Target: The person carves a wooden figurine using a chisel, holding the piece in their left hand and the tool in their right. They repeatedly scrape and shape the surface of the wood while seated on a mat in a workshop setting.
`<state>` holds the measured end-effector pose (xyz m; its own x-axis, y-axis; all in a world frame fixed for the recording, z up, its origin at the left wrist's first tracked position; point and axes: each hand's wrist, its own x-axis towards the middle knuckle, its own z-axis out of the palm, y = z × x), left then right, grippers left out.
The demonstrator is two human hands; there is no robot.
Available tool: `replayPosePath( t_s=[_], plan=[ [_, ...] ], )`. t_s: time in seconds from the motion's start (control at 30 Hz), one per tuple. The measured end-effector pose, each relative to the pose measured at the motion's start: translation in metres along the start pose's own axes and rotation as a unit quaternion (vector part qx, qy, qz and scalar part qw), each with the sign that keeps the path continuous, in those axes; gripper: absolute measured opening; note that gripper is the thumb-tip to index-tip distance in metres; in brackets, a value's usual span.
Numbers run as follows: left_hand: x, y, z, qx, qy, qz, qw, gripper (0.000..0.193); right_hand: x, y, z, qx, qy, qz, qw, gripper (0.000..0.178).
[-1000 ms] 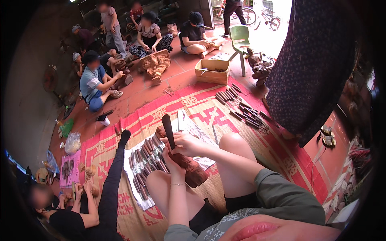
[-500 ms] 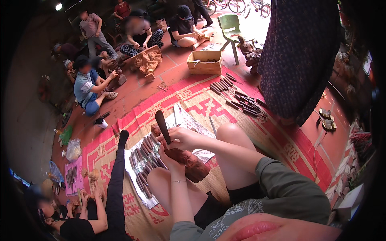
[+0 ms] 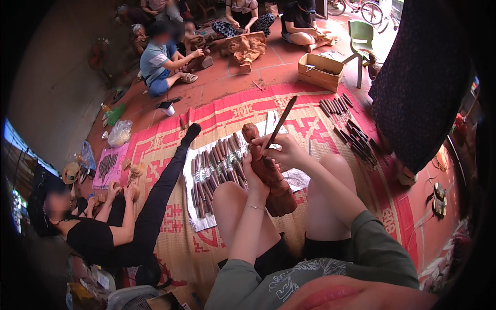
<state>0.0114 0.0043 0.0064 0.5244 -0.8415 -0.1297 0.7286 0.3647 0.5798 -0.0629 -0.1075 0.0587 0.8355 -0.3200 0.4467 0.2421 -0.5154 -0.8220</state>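
A reddish-brown wood carving slants between my raised knees, its narrow end pointing away from me. My left hand is closed around its left side, below the narrow end. In my right hand is a carving chisel, gripped low with its long dark handle sticking up and leaning right. The fingers hide the chisel's blade, which is close to the carving's upper part. Left of my knee, several wooden-handled chisels lie in rows on a white sheet.
More dark-handled tools lie right on the red-and-tan mat. A wooden box and a green chair stand beyond. Dark patterned cloth hangs at right. A person sits close at left, one leg stretched toward the sheet.
The view has turned left and down, shifting the surroundings rightward. The chisel's handle now leans right instead of left. Both hands keep hold of the carving and chisel.
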Motion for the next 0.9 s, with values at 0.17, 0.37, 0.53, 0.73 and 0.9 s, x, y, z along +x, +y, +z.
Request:
replayPosePath(
  t_s=[0.17,0.37,0.53,0.73,0.9],
  plan=[
    [-0.004,0.009,0.007,-0.048,0.031,0.002,0.998,0.052,0.000,0.000,0.012,-0.065,-0.001,-0.107,0.992,0.027],
    [-0.003,0.007,0.002,-0.015,-0.017,-0.022,0.999,0.059,0.003,-0.002,0.009,-0.022,0.032,-0.044,0.998,0.027],
    [-0.011,0.014,0.021,-0.057,0.025,0.017,0.998,0.052,0.000,-0.010,0.011,-0.029,0.010,-0.061,0.998,0.031],
    [0.001,0.008,-0.015,-0.021,-0.093,-0.008,0.995,0.050,0.003,0.002,0.007,-0.022,0.044,-0.017,0.999,0.031],
    [-0.004,0.010,0.016,-0.033,0.034,0.048,0.998,0.055,0.002,-0.003,0.013,-0.037,0.047,-0.137,0.989,0.016]
  ],
)
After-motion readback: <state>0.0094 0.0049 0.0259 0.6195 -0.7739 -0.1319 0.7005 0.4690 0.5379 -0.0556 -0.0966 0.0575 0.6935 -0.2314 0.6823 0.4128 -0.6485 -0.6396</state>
